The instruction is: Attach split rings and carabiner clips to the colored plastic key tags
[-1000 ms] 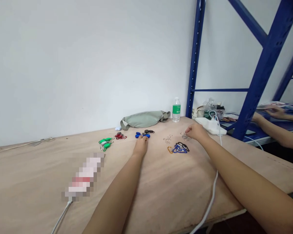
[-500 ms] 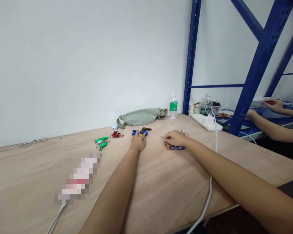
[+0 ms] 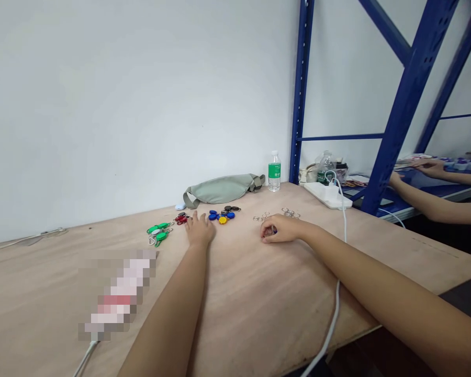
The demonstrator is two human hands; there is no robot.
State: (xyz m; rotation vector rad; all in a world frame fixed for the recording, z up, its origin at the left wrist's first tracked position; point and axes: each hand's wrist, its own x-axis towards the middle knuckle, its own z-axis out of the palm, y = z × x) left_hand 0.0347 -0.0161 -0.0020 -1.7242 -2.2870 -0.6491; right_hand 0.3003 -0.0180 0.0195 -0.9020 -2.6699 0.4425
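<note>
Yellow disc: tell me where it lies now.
In the head view, the yellow disc lies right of the left hand, on the near side of the blue pieces.

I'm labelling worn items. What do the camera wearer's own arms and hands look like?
The left hand and right hand are bare, without gloves. No sleeve, watch or bracelet shows on either arm up to the picture's edge; fine rings would be too small to tell. The white cable behind the right forearm is not worn.

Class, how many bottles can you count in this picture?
2: one bottle right of the bag, another bottle beyond the power strip. Clutter there may hide more.
</note>
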